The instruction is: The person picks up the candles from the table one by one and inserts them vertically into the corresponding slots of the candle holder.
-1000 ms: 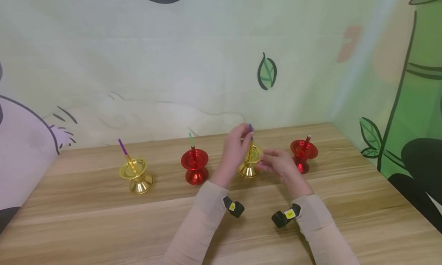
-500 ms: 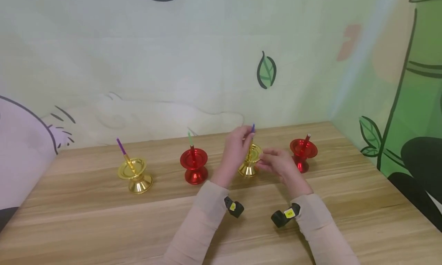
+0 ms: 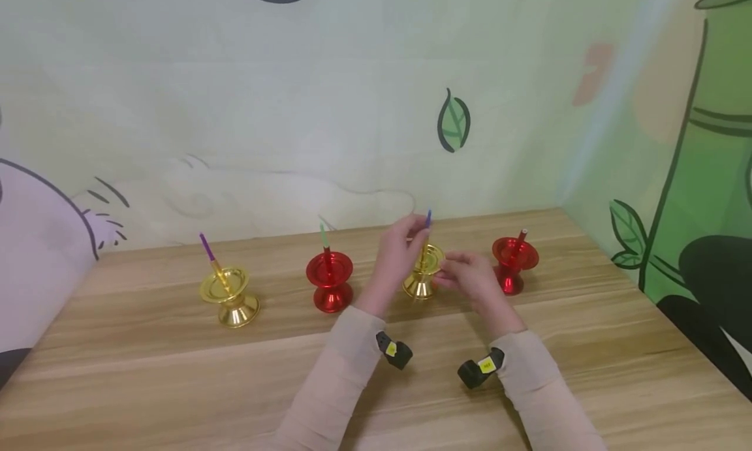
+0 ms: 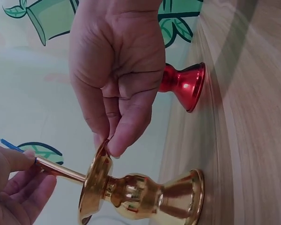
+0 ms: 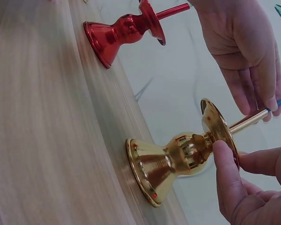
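At gold holder, left fingers nearly together pinching blue stick, right fingers pinching rim

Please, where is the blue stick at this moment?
In the head view, the blue stick is right of centre, pinched by the left hand at the top of the gold holder that the right hand holds.

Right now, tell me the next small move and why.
Probably press the blue stick gently down into the gold tube: the left hand pinches it at the tube's mouth, while the right hand holds the dish by its rim.
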{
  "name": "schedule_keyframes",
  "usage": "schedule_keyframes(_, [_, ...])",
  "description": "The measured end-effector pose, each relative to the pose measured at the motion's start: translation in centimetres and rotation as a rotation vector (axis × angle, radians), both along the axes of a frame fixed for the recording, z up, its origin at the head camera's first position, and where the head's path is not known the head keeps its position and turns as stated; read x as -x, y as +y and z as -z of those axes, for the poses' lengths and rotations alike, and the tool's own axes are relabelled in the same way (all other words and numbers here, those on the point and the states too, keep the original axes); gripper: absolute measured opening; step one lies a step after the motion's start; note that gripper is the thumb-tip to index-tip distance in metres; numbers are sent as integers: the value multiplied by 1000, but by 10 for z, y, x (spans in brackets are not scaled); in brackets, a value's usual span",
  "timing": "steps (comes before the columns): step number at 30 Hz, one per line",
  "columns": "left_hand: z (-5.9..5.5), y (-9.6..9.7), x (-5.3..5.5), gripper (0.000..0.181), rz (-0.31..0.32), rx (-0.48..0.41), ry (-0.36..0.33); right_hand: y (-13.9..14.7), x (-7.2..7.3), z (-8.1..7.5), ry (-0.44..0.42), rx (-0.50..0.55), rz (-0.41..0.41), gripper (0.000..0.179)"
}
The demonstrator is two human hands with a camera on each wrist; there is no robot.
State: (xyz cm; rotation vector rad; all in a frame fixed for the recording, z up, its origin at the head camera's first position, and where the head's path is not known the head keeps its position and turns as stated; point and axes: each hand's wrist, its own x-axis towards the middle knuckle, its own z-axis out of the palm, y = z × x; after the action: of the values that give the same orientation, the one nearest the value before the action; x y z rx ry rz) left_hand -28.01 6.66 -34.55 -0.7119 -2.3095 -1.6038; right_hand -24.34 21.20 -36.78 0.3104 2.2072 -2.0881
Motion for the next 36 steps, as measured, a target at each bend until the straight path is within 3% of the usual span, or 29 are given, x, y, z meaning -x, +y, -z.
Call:
schedule_keyframes(8, [-6,-10,-3,23,-7,89,-126,-2,4,3,9,-42,-10,42])
schedule_keyframes(14, [-19,-21,-11,24,-16,161,-199,-1,8,0,30,-198,-18,42])
schedule_keyframes(18, [-26,-25,-19,23,-4,227,-183,7,11,-7,55,-283,7,44])
schedule_keyframes(27, [-35,-29,-29,18,4,426,-68,37,11,-21,46,-299,53,49])
schedule_keyframes(36, [-31,-31,-41,23,-84,581,-166,64,12,-36,134,-385,51,45])
